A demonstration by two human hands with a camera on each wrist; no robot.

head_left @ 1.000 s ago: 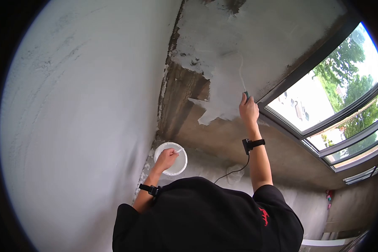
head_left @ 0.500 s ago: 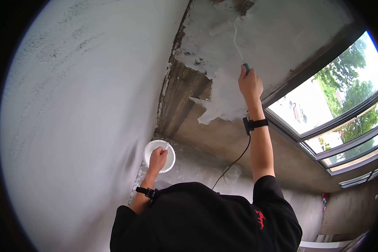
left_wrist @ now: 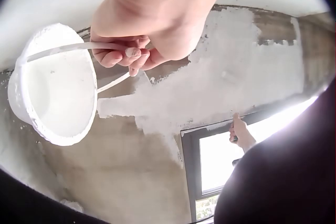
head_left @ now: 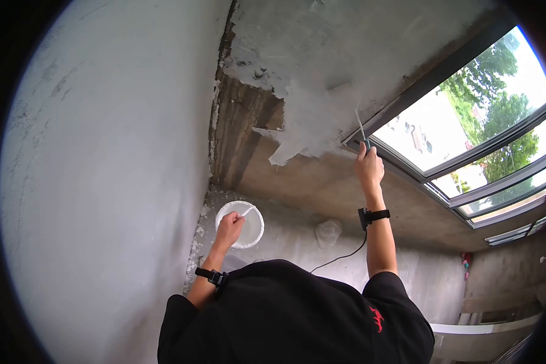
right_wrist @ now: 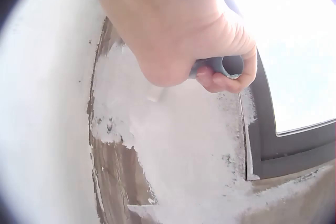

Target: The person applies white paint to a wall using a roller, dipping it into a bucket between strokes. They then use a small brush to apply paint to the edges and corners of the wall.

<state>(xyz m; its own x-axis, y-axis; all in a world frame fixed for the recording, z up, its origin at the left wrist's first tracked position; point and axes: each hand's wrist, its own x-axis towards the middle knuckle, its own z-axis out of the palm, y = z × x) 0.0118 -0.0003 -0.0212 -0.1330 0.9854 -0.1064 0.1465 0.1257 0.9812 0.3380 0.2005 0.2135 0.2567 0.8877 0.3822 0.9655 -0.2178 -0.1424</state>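
My left hand (head_left: 229,229) grips the bail handle (left_wrist: 68,48) of a white bucket (left_wrist: 68,141), fingers curled round it. In the head view, the hand overlaps the bucket's opening. Pale material coats the bucket's inside and rim. With the arm stretched out, my right hand (head_left: 370,168) holds the blue-grey handle (right_wrist: 232,65) of a paint roller, close to the window frame's corner. From the grip, the roller's thin pale wire arm (head_left: 360,119) runs up toward a pale roller head (head_left: 340,88) on the grey-coated wall (head_left: 315,115); in the right wrist view, my hand hides most of the tool.
Bare brown patches (head_left: 242,133) show on the wall, with ragged edges beside the coating. A dark-framed window (head_left: 437,115) lies on the right. A smooth pale wall (head_left: 115,170) fills the left. Behind the bucket, a clear plastic bag (head_left: 329,233) lies on the floor.
The right hand first moved up the wall with the roller, then came back down and slightly right, nearer the window. The left hand keeps holding the bucket; the head view shifted a little.
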